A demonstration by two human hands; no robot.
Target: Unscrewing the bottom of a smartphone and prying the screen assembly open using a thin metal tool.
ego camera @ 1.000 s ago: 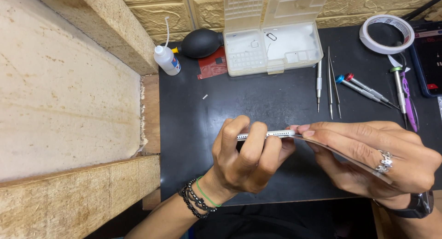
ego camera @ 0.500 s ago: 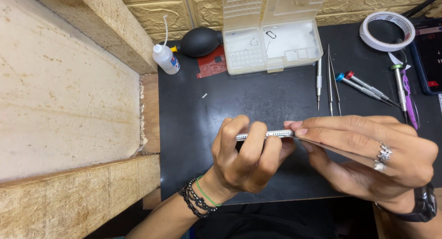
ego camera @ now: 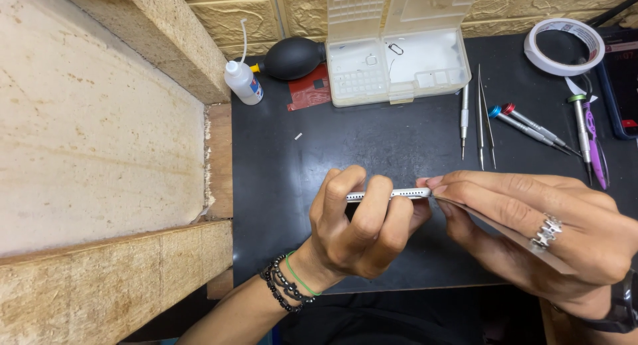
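Hands meet at lower centre of the frame over a black work mat point(ego camera: 372, 146). Left hand point(ego camera: 362, 235), beaded bracelets at the wrist, is clamped on a slim silver phone point(ego camera: 389, 194) held edge-up, fingers curled over its top edge and thumb hidden beneath. Right hand point(ego camera: 538, 229), wearing a ring, is closed on a thin flat card point(ego camera: 512, 235), its corner touching the phone's right end, apparently at the seam.

At upper centre stands an open clear parts box point(ego camera: 399, 73); to its left lie a black rubber air blower point(ego camera: 296, 58) and a small white dropper bottle point(ego camera: 242, 83). Tweezers point(ego camera: 485, 119) and several screwdrivers point(ego camera: 531, 126) lie at upper right, beside a roll of tape point(ego camera: 563, 46).

Risks, as judged: the phone hangs above the mat on fingertip grip alone, so sideways force from the card could twist it loose and drop it. Driving the card too deep or at a steep angle could crack the display or cut an internal cable. One tiny white fleck point(ego camera: 298, 136) lies loose on the mat and could be lost.
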